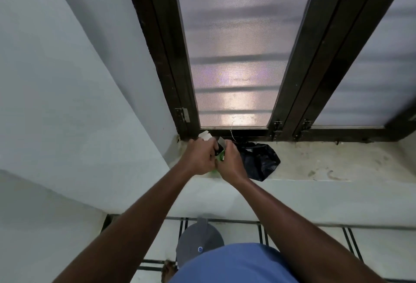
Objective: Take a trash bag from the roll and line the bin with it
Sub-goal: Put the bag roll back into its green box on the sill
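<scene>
Head view: on the pale concrete window sill [326,161], left hand [199,158] and right hand [231,163] both clench a small black-and-green plastic trash bag roll [219,151]; first step, likely. Next: tear one free, then reach the grey lidded bin [199,241] below.

Both bare arms stretch forward and converge; the left hand [199,156] and right hand [231,162] meet knuckle to knuckle, fingers curled.
</scene>
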Tool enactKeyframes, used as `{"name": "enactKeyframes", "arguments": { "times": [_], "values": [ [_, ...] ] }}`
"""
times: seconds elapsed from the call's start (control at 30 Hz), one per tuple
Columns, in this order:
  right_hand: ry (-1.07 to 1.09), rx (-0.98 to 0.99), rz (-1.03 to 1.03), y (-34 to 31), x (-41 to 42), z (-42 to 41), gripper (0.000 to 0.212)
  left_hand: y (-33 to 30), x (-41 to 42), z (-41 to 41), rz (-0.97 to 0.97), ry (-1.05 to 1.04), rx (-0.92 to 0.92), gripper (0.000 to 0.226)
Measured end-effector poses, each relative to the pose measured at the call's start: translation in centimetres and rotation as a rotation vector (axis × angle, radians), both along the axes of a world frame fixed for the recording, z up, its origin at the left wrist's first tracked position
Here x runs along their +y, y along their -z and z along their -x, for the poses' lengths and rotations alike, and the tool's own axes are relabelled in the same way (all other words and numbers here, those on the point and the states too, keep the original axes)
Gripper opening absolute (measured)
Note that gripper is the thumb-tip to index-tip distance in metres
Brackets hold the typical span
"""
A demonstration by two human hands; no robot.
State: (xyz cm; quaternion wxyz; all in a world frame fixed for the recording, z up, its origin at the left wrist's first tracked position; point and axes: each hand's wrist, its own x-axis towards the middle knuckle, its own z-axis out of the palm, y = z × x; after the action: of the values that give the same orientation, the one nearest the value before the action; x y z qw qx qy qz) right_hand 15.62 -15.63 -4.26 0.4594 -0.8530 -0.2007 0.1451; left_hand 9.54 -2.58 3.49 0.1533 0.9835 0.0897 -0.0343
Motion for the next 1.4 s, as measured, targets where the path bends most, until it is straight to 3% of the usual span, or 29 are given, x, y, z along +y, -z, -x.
{"name": "enactKeyframes", "arguments": {
  "times": [0.17,0.43,0.53,0.6,0.73,0.83,0.9,1.0,1.1,1.23,1.4],
  "values": [
    [0.023,-0.002,-0.01,0.5,0.1,0.0,0.046,0.9,0.5,0.3,0.031,-0.027,-0.081,0.028],
    [-0.017,-0.023,-0.001,0.6,0.2,0.0,0.049,0.1,-0.1,0.1,-0.323,0.03,-0.083,0.016],
    [-0.043,-0.05,0.015,0.6,0.2,0.2,0.043,0.5,0.3,-0.1,-0.34,-0.048,-0.072,0.016],
    [-0.04,-0.055,0.012,0.7,0.4,0.2,0.043,0.6,0.3,-0.4,-0.221,-0.207,-0.075,0.014],
    [0.009,-0.048,-0.053,0.4,0.6,0.0,0.053,0.5,0.0,-0.8,0.17,-0.668,0.043,0.068],
    [-0.005,-0.039,-0.104,0.1,0.5,0.0,0.061,1.0,0.3,-0.8,0.751,-0.836,0.098,0.044],
    [-0.027,-0.05,-0.121,0.1,0.3,0.3,0.062,1.6,0.6,-0.5,1.085,-0.927,0.033,0.027],
    [-0.013,-0.023,-0.169,-0.1,-0.1,0.8,0.052,2.0,1.1,-0.5,1.147,-0.929,-0.097,0.013],
    [0.005,0.0,-0.181,-0.3,-0.3,1.0,0.048,1.8,1.6,0.0,1.127,-0.967,-0.082,0.007],
    [-0.123,-0.067,-0.091,-0.2,-0.8,1.2,0.069,2.0,2.1,0.6,1.29,-0.991,0.036,0.016],
    [-0.207,-0.179,0.083,-0.6,-1.3,1.3,0.086,1.9,2.8,0.2,1.21,-0.998,-0.065,0.011]
  ]
}}
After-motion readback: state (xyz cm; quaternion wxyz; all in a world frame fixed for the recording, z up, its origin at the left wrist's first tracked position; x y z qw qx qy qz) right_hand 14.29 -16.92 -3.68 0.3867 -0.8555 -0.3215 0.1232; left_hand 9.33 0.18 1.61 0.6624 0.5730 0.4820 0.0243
